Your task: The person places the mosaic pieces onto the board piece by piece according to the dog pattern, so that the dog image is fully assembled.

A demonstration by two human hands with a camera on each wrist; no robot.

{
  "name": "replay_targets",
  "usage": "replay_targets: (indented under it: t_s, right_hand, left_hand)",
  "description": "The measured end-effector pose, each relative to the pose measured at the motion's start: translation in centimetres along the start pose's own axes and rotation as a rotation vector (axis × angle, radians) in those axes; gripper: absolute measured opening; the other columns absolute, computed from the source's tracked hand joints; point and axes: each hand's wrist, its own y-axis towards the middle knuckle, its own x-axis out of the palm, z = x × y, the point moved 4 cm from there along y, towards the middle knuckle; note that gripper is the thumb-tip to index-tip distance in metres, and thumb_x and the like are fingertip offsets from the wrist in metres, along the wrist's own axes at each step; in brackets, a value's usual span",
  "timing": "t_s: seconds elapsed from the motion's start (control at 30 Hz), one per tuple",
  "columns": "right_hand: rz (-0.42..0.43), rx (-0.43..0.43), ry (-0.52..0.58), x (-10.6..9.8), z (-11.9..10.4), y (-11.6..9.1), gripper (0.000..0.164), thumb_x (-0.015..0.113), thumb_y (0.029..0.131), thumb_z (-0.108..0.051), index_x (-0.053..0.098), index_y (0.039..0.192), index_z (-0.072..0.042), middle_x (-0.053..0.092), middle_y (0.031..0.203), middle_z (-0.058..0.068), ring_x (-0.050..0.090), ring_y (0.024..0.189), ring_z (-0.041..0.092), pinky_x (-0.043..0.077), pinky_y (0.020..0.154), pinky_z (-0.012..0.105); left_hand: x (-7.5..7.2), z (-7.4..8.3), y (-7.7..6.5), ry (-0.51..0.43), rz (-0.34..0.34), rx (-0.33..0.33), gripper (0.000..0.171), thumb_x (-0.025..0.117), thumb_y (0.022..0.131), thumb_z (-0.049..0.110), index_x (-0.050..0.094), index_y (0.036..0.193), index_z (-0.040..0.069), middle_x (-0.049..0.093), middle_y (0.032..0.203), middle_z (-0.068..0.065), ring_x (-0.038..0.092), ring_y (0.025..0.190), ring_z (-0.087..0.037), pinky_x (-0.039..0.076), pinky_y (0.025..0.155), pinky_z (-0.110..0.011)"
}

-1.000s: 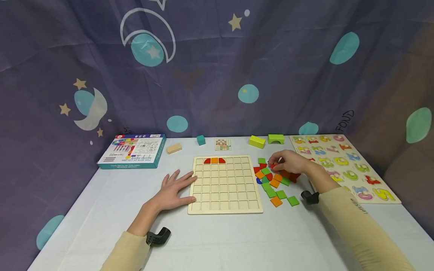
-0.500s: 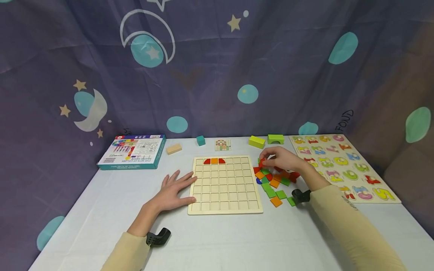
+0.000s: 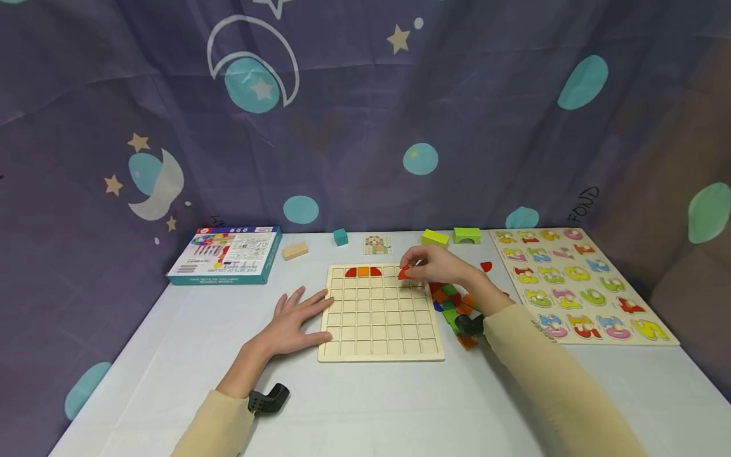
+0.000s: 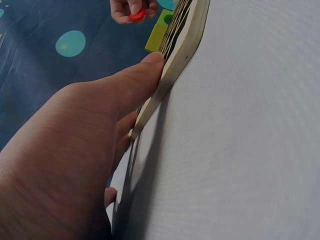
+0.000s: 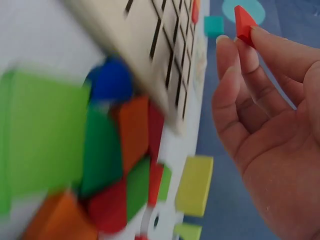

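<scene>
Now the right hand (image 3: 436, 264) pinches a red piece (image 5: 244, 24) at its fingertips, over the far right part of the grid board (image 3: 379, 317); the left hand (image 3: 294, 324), fingers spread, touches the board's left edge. Loose coloured tiles (image 3: 450, 315) lie just beside the board's right edge.

The light-green tile (image 5: 47, 132) looks blurred in the right wrist view.

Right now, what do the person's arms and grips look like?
The left sleeve and right sleeve are long and beige; the right has small dark lettering. The left wrist gadget and right wrist gadget are black. The left grip and right grip are bare.
</scene>
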Motion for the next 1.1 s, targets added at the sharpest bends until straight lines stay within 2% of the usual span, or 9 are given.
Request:
replay_targets:
  t_s: [0.3,0.53,0.97,1.1]
  right_hand:
    - [-0.012,-0.034,-0.001,2.5,-1.5,2.6,0.011,0.069,0.096,-0.011,0.071,0.106,-0.006,0.066,0.098,0.004,0.058,0.089,0.024,0.05,0.081,0.036]
    - [-0.031,-0.036,-0.003,4.5,-2.2,4.4,0.009,0.068,0.097,-0.011,0.07,0.104,-0.006,0.065,0.098,0.005,0.057,0.088,0.022,0.048,0.074,0.033]
    - [0.025,-0.065,-0.027,7.6,-4.6,7.8,0.006,0.068,0.096,-0.006,0.07,0.101,-0.005,0.067,0.088,0.002,0.057,0.078,0.016,0.047,0.073,0.03]
    - [0.009,-0.068,-0.047,8.4,-5.0,8.6,0.003,0.069,0.096,-0.007,0.07,0.099,-0.006,0.067,0.086,0.0,0.059,0.077,0.014,0.048,0.074,0.028]
  left_hand:
    - [-0.1,0.0,0.1,0.003,-0.009,-0.013,0.076,0.068,0.089,0.057,0.047,0.154,0.023,0.033,0.162,0.001,0.007,0.152,-0.042,-0.003,0.114,-0.068]
    - [-0.1,0.0,0.1,0.005,-0.013,-0.012,0.076,0.068,0.089,0.057,0.047,0.154,0.024,0.033,0.162,0.001,0.008,0.151,-0.042,-0.002,0.114,-0.068]
    - [-0.3,-0.5,-0.2,-0.034,0.001,0.0,0.076,0.071,0.088,0.056,0.051,0.151,0.02,0.036,0.161,0.002,0.012,0.151,-0.041,0.001,0.115,-0.067]
    - [-0.4,-0.6,-0.2,-0.039,0.01,0.021,0.074,0.072,0.088,0.055,0.053,0.15,0.02,0.038,0.16,0.003,0.014,0.151,-0.042,0.003,0.115,-0.068]
